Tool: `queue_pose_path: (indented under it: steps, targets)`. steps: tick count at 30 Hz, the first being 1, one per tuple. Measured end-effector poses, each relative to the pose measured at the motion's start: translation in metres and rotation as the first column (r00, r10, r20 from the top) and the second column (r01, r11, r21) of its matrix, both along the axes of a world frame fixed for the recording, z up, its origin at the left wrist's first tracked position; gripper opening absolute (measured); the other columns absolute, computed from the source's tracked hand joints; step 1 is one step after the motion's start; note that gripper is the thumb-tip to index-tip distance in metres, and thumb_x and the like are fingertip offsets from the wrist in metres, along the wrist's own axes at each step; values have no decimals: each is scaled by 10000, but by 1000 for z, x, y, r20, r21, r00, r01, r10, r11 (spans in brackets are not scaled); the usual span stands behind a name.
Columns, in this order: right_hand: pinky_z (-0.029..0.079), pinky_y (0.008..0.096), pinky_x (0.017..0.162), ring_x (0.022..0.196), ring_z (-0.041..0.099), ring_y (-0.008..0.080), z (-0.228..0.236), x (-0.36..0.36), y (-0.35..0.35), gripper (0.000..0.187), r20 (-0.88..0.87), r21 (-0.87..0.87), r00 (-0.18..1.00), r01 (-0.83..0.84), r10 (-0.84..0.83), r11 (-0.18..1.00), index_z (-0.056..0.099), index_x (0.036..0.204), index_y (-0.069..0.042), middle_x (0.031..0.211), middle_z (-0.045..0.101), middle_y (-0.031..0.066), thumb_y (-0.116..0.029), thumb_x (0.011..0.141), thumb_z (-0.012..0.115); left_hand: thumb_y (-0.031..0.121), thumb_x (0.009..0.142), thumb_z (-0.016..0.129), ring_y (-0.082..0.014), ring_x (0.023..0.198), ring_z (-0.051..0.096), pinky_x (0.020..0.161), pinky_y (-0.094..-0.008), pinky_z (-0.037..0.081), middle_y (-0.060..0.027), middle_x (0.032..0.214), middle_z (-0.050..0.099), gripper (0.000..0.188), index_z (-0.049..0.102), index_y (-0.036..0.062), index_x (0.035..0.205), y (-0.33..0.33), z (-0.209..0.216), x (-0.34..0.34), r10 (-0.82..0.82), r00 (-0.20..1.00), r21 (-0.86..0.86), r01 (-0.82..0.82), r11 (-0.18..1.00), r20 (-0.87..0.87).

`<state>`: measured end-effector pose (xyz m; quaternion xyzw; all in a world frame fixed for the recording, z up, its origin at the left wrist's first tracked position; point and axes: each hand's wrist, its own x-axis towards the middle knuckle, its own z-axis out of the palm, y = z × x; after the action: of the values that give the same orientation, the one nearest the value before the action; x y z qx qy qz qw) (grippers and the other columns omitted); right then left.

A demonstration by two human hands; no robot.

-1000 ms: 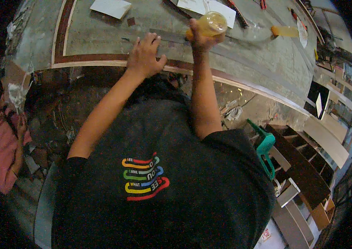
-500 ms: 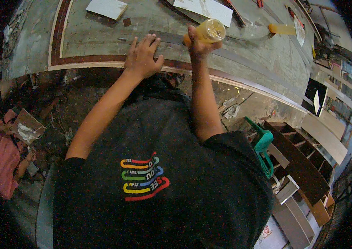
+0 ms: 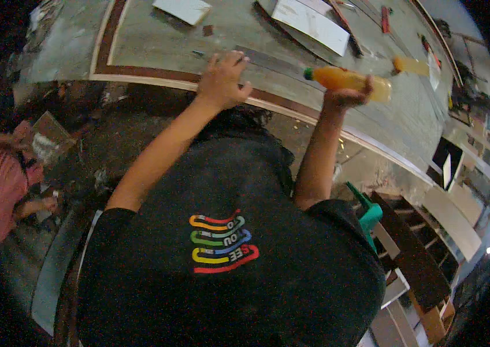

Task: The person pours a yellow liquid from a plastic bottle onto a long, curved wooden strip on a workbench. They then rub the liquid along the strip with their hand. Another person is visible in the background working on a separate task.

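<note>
My left hand (image 3: 222,80) reaches over the near edge of a grey-green panel surface (image 3: 158,46), fingers stretched out and resting by a brown strip with pale edges (image 3: 158,76). In my right hand (image 3: 346,97) is a clear plastic bottle (image 3: 343,79) of orange-yellow liquid. The bottle lies nearly level, its green cap pointing left. A flat grey strip (image 3: 274,62) runs between my hands on the surface. Farther right lies a second bottle (image 3: 415,66) with yellow contents.
White pieces of board (image 3: 308,26) (image 3: 182,10) lie on the far side. A red-handled tool (image 3: 385,20) is at the back. A person in pink (image 3: 2,185) works at the left, holding a board. A green plastic chair (image 3: 371,217) and a dark brown cabinet (image 3: 407,248) stand right.
My right hand has swung the bottle from base toward view to nearly level, cap leftward, and moved right. In the picture, my left hand and the surface have shifted rightward too.
</note>
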<state>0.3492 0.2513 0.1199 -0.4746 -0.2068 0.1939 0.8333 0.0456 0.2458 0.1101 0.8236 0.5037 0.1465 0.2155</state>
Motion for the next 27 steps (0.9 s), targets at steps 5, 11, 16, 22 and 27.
queue_pose_path:
  steps: [5,11,16,22,27]
  targets:
    - [596,570,683,739,666,410,6,18,2,636,-353,-92,920,-213,169,973,553,1065,-32,884,639,173,-631,850,546,380,816,683,-319,1407,459,1198,-571,288,-137,1491,516,625,610,56,1346,2,-4,1,9,1000,-13,-9,1000,-3]
    - [554,604,864,956,658,420,-8,42,0,579,-652,-80,732,-325,197,942,560,1109,-6,1008,644,218,-504,822,638,428,829,658,-328,1448,410,1213,-570,262,-163,1518,488,700,567,44,1407,-1,-10,-1,21,999,-50,-22,998,-32]
    - [531,593,909,1009,646,388,-11,56,8,482,-665,-114,691,-470,284,875,538,1177,-24,1084,646,185,-386,872,632,446,826,652,-320,1463,389,1216,-575,246,-169,1520,481,732,552,33,1421,-5,-22,3,17,1000,-73,-18,997,-16]
    - [559,577,868,973,673,375,-7,69,32,379,-691,56,587,-538,421,841,579,1141,-65,1058,672,171,-358,903,610,443,835,661,-313,1442,416,1215,-572,252,-171,1512,481,719,554,35,1417,-5,-20,1,32,998,-24,-33,999,-49]
    - [565,555,857,1000,667,348,-15,68,37,454,-796,-140,576,-477,188,868,567,1179,-88,1081,679,152,-461,920,584,425,824,671,-326,1441,413,1219,-566,243,-169,1507,486,711,557,34,1408,-3,-14,3,9,998,-49,-12,999,-55]
